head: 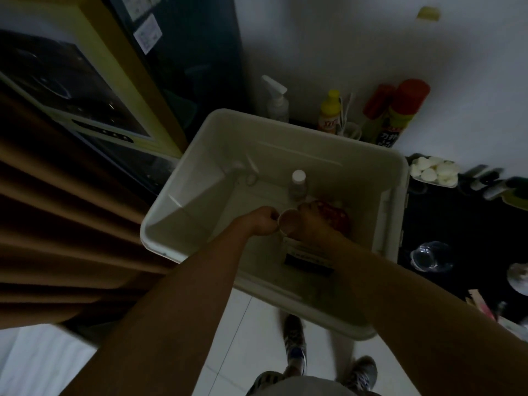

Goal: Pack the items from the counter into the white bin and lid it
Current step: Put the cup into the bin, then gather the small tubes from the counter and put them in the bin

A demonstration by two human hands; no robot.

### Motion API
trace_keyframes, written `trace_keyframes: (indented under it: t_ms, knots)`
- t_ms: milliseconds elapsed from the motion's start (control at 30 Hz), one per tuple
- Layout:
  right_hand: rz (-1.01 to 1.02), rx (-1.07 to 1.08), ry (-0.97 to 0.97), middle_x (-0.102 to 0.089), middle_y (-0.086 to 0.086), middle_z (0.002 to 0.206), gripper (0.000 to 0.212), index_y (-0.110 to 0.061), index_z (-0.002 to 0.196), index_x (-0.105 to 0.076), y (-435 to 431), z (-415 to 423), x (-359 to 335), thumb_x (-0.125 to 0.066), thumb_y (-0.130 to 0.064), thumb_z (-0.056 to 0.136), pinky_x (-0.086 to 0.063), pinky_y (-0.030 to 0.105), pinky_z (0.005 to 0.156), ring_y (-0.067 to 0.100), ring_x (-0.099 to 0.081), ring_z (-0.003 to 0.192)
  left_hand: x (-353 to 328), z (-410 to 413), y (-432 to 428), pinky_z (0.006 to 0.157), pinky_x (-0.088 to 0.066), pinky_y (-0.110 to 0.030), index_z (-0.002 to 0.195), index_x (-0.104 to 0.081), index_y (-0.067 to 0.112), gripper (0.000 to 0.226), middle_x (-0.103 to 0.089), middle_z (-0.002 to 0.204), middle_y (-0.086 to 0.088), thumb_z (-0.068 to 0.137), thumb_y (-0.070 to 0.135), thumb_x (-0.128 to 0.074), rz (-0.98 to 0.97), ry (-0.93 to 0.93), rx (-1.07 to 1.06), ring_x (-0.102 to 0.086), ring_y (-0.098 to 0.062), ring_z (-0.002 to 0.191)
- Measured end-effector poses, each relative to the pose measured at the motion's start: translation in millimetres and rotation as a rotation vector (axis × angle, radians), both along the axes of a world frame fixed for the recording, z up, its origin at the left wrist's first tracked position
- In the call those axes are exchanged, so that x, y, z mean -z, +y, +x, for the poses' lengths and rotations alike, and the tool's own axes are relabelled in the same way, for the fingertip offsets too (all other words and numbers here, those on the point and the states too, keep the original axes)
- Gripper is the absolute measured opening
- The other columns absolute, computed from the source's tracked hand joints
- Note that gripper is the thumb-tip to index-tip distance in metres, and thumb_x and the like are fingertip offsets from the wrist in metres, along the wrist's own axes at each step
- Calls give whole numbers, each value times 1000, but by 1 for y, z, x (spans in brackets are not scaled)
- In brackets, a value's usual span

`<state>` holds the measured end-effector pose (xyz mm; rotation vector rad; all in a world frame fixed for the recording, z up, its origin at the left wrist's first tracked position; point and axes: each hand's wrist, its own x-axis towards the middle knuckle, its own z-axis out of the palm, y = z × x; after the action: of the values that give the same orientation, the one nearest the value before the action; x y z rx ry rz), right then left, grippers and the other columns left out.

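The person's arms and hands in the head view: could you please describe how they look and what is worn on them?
Both forearms are bare up to the frame edge, with no sleeve in view. The left hand and right hand wear no gloves. No watch, bracelet or ring can be made out, though the dim picture could hide a small one. No markings are visible on either arm.

Both bare forearms run from the bottom of frame up to centre, converging. Left hand [264, 222] curled into a loose fist, knuckles up, fingers tucked under. Right hand [310, 221] just beside it, palm down, fingers bent. Hands near touching; dim light, can't tell if either is gripping anything.
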<state>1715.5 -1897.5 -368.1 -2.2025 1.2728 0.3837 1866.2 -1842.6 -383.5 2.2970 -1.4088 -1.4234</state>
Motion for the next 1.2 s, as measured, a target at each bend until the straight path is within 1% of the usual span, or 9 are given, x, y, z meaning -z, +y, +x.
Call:
trace_keyframes:
  t_ms: [133,333,467,567,633,767,900,967,1200]
  knots:
    - [7,2,7,-51,9,135,55,-10,133,-48,2,-6,-13,-53,-49,94,-29,25,80,25,-50,122,-13,-7,1,99,-42,-35,139,-47,10,50,-48,143,-13,94,32,-54,14,-59,52,-50,-29,126]
    - [201,-3,-171,-61,18,124,36,-1,122,-57,7,-9,-49,-59,-24,94,-48,39,99,33,-58,116,-51,-21,2,105,-36,-29,144,-39,12,57,-41,149,-9,92,25,-60,-111,-55,27,-42,-24,135]
    - [205,-39,-395,-61,2,121,37,-10,126,-58,3,-37,-102,-65,-18,91,-43,26,97,18,-57,113,-91,-42,9,89,-39,-20,133,-52,9,45,-55,130,-5,89,2,-58,-354,44,11,-51,-14,116]
    - [152,-6,-520,-64,-5,103,22,-11,109,-59,2,-69,-130,-66,-19,90,-47,14,81,12,-62,98,-107,-58,14,87,-45,-26,124,-57,7,37,-60,123,-8,88,-1,-54,-463,56,-13,-57,-19,112]
    - [120,36,-589,-60,-5,106,33,-12,121,-57,3,-95,-143,-66,-18,90,-44,16,78,12,-59,100,-119,-80,14,85,-47,-23,121,-58,5,32,-62,119,-10,90,1,-55,-520,54,-12,-59,-21,108]
    - [181,123,-714,-59,-3,111,37,-13,125,-53,3,-138,-153,-66,-13,90,-51,35,95,20,-60,109,-146,-129,6,73,-43,-1,125,-57,9,33,-59,114,6,93,10,-60,-629,135,15,-56,-4,98]
    - [94,207,-792,-56,-9,118,39,-19,128,-52,-3,-195,-155,-66,-19,91,-50,20,86,13,-57,112,-156,-185,-8,89,-52,-29,127,-53,18,37,-59,123,1,90,20,-60,-666,209,-2,-59,-17,112]
    - [70,264,-845,-57,-6,124,44,-19,131,-51,-5,-227,-152,-67,-18,90,-47,17,86,10,-57,113,-158,-216,-14,91,-47,-26,129,-51,16,37,-56,124,1,92,13,-58,-705,209,33,-55,-17,115]
    - [84,410,-781,-57,-2,128,51,-18,138,-47,4,-329,-106,-66,-16,90,-49,34,100,13,-57,116,-117,-307,-16,96,-40,-22,135,-44,18,44,-50,132,3,93,16,-59,-594,256,152,-48,-10,119]
